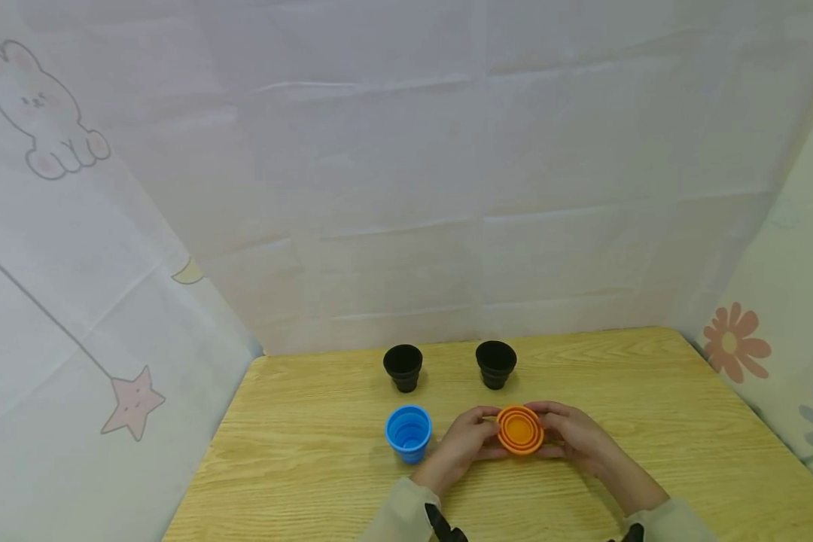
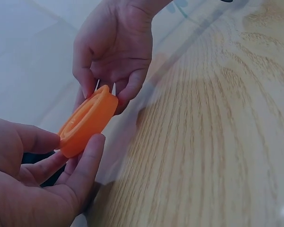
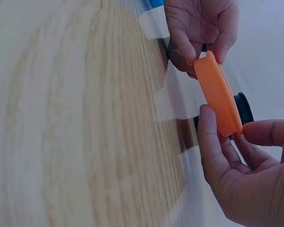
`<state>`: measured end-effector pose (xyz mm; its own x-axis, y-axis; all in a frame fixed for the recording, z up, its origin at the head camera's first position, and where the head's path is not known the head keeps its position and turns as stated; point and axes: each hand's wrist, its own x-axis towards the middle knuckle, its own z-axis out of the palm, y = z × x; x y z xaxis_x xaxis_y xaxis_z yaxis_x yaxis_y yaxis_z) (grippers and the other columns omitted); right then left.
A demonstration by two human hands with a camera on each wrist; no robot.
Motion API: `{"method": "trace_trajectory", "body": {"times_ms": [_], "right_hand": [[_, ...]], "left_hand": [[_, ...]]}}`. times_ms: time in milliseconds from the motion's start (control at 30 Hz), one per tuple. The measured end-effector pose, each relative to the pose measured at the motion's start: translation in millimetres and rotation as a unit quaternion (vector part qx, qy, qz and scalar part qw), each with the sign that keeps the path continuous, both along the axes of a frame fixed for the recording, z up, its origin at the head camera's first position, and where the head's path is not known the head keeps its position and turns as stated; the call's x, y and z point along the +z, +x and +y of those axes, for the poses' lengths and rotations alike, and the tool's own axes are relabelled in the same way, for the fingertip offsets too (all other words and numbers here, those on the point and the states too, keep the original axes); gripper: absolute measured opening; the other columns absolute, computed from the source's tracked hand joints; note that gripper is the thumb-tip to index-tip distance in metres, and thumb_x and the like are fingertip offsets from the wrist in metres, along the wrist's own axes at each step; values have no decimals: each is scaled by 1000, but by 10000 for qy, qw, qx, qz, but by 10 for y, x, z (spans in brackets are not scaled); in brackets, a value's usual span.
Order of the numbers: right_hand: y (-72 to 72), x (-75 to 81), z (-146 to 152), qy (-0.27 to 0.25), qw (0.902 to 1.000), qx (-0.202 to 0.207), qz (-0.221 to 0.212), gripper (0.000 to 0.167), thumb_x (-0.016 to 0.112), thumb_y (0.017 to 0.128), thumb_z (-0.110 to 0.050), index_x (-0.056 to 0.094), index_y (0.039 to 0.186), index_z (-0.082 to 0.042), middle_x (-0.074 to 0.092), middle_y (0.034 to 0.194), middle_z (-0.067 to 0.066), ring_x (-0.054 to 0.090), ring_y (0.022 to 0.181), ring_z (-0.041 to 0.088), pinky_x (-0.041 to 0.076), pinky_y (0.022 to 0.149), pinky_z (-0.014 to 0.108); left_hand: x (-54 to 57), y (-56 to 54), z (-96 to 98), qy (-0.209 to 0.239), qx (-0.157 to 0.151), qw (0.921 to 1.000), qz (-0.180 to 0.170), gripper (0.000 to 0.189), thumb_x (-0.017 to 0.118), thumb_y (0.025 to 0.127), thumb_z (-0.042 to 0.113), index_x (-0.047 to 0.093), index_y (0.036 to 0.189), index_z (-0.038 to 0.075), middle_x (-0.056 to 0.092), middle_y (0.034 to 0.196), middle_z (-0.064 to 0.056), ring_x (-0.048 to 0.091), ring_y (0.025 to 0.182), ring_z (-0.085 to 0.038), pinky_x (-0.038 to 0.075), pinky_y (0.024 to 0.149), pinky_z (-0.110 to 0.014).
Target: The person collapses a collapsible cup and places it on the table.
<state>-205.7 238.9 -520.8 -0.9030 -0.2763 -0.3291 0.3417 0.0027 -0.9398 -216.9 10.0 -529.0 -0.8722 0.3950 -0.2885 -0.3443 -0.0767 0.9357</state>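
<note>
Both hands grip an orange collapsible cup (image 1: pixel 520 430), folded flat into a disc with concentric rings. Fingers of the left hand (image 1: pixel 462 446) pinch its left edge, and those of the right hand (image 1: pixel 578 436) pinch the opposite edge. Seen from the left wrist, the folded orange cup (image 2: pixel 89 122) is tilted, its ringed face turned away from the tabletop. In the right wrist view the smooth outer side of the orange cup (image 3: pixel 217 94) shows, held at both ends above the table. A blue collapsible cup (image 1: pixel 409 434), extended, stands upright just left of the left hand.
Two black cups (image 1: pixel 403 367) (image 1: pixel 496 364) stand upright behind the blue and orange ones, towards the rear edge of the wooden table (image 1: pixel 298 452). A pale cloth backdrop (image 1: pixel 406 188) with printed figures rises behind the table and along both sides.
</note>
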Motion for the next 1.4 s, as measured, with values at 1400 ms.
{"method": "trace_trajectory", "body": {"times_ms": [1400], "right_hand": [[-63, -19, 21, 1890, 9806, -122, 498, 38, 55, 104, -20, 60, 133, 3, 70, 109, 11, 65, 87, 21, 59, 74, 35]], "left_hand": [[138, 153, 72, -1436, -46, 9884, 500, 48, 63, 97, 12, 53, 141, -3, 63, 121, -10, 64, 102, -22, 60, 85, -40]]}}
